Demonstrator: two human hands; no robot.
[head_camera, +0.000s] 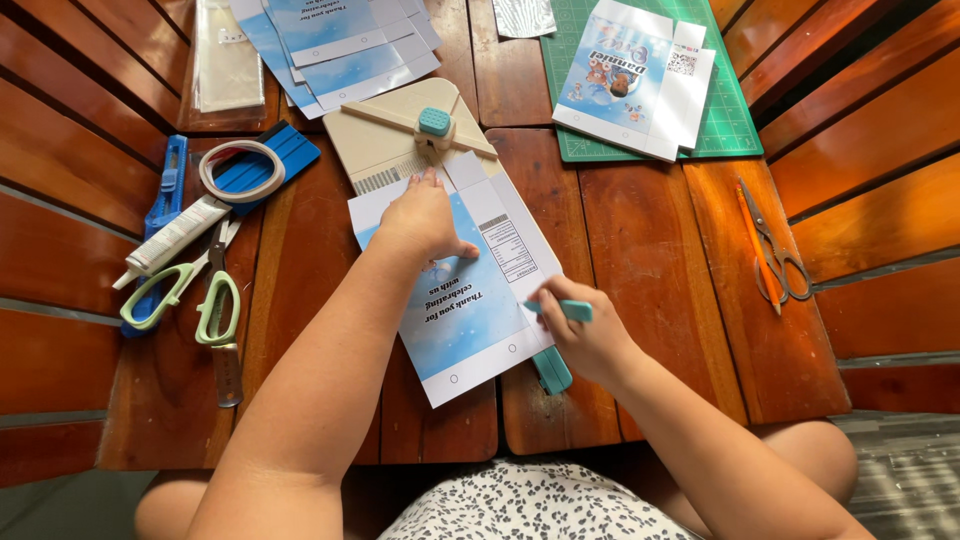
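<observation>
Left hand (425, 215) lay flat, fingers spread, pinning printed blue-and-white sheet (462, 290) to wooden surface (650, 260) just below beige paper trimmer (400, 140). Sheet's long axis ran diagonally, far-left to near-right. Right hand (590, 340) was closed around teal scoring tool (560, 312), tip at sheet's right edge.

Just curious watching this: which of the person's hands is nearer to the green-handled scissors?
Left. The left hand presses on the printed blue sheet, with the green-handled scissors off to its left. The right hand, holding a teal tool, lies farther away across the sheet.
</observation>
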